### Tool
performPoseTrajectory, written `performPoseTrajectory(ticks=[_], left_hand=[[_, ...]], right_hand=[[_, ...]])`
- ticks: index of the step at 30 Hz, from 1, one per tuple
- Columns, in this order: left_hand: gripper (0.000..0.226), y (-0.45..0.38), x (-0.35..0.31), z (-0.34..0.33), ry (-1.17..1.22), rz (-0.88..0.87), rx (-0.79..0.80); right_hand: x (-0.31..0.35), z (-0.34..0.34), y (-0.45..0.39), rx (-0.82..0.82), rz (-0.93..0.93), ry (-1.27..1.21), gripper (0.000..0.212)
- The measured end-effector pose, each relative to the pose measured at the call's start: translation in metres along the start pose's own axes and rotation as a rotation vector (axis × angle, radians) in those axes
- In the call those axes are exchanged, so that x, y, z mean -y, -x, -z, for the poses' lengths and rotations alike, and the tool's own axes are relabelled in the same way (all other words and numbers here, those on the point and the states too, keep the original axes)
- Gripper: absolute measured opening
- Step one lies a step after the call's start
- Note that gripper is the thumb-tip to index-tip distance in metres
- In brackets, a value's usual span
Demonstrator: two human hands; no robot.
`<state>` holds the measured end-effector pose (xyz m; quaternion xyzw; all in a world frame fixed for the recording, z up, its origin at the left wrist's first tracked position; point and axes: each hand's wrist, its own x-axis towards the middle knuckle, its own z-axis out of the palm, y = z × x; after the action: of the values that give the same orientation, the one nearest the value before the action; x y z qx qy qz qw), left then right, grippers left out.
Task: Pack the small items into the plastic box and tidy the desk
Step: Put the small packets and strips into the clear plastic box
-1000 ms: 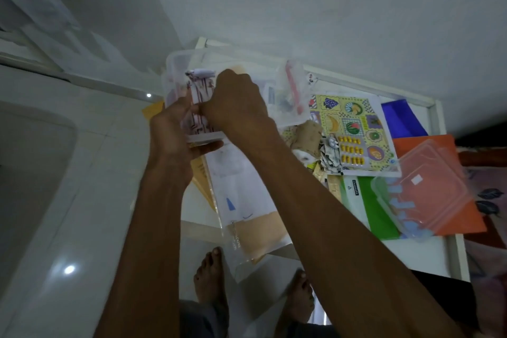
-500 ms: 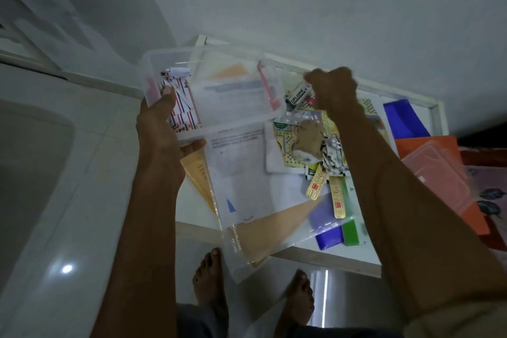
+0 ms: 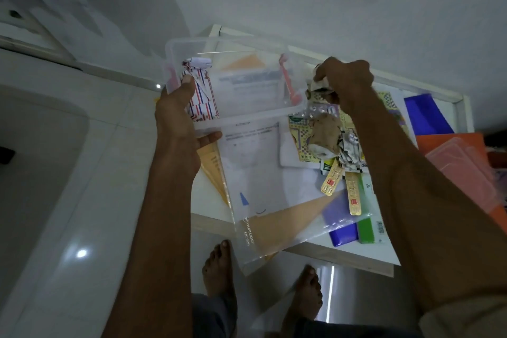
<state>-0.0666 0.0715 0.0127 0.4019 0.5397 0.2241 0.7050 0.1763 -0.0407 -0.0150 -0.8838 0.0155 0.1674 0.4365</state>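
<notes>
Gripping the near left corner of the clear plastic box (image 3: 247,118), the left hand (image 3: 175,129) holds it above the white desk (image 3: 211,200), thumb over the rim and fingers curled beneath the base. Inside the box lie a red-and-blue striped packet (image 3: 203,101) against the left wall and a pink pen-like item (image 3: 286,79) near the right wall. The right hand (image 3: 343,82) is closed round a crumpled wad of small packets (image 3: 318,84), held just beside the box's right rim. Below that hand, a pile of loose items rests on the desk: a crumpled brown paper (image 3: 323,134), a clear blister strip (image 3: 315,111) and 2 gold blister strips (image 3: 332,180). A transparent document sleeve (image 3: 263,186) overhangs the desk's near edge. The box's clear lid (image 3: 463,173) lies on an orange folder (image 3: 450,140) at the right, well apart from the box.
</notes>
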Motion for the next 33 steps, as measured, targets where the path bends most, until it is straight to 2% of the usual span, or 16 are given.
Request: performPoseTrajectory(ticks=[5, 8, 11, 15, 19, 24, 27, 33], left_hand=[[0.042, 0.000, 0.002, -0.003, 0.015, 0.013, 0.036], [0.042, 0.000, 0.003, -0.005, 0.016, 0.019, 0.055], [0.043, 0.000, 0.004, -0.006, 0.005, 0.018, 0.074], [0.044, -0.001, 0.007, -0.008, 0.028, 0.027, 0.087], [0.048, -0.003, 0.008, -0.009, 0.040, 0.028, 0.149], [0.041, -0.003, 0.009, -0.015, 0.010, 0.073, 0.181], [0.037, -0.003, 0.010, -0.013, 0.005, 0.043, 0.169], [0.038, -0.003, 0.010, -0.010, -0.040, 0.032, 0.151]], right_hand=[[0.029, 0.022, 0.031, 0.104, 0.022, -0.150, 0.022], [0.047, 0.030, 0.067, 0.089, 0.156, -0.169, 0.024], [0.060, 0.028, 0.108, 0.119, 0.310, -0.160, 0.036], [0.059, 0.004, 0.144, 0.157, 0.357, 0.041, 0.033], [0.048, -0.018, 0.151, 0.078, 0.458, 0.371, 0.035], [0.044, -0.045, 0.139, 0.042, 0.531, 0.477, 0.031], [0.039, -0.056, 0.131, 0.162, 0.504, 0.513, 0.033], [0.044, -0.048, 0.110, 0.623, 0.339, 0.617, 0.030]])
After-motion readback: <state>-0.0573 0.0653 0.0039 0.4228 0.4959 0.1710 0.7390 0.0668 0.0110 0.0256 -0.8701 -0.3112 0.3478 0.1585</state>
